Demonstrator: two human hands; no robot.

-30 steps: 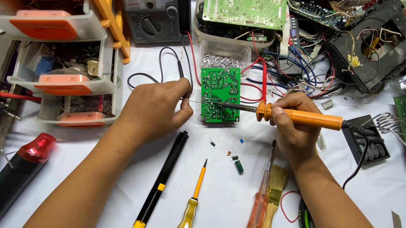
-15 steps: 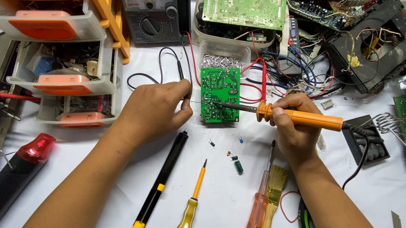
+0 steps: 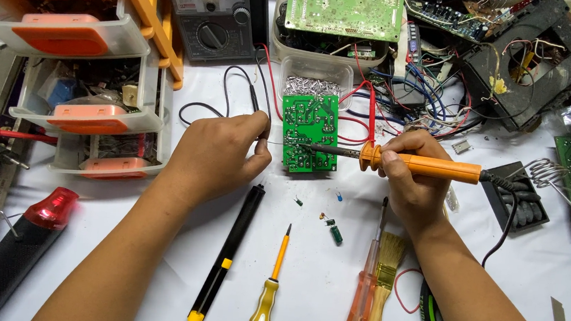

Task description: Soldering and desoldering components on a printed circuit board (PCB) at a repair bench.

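Observation:
A small green circuit board point(image 3: 310, 132) lies solder side up on the white table. My right hand point(image 3: 409, 180) grips an orange-handled soldering iron point(image 3: 423, 166) whose tip rests on the board's lower middle. My left hand point(image 3: 219, 153) sits just left of the board with its fingers pinched on a thin solder wire point(image 3: 272, 143) that runs toward the iron's tip. A few small loose components point(image 3: 332, 221) lie below the board.
A black pen-shaped tool point(image 3: 228, 253), two yellow screwdrivers point(image 3: 267, 295), an orange screwdriver point(image 3: 361, 298) and a brush point(image 3: 386, 272) lie near me. Orange parts drawers point(image 3: 79, 74) stand left, a multimeter point(image 3: 214, 11) and larger circuit board point(image 3: 344, 7) behind, an iron stand point(image 3: 523, 195) right.

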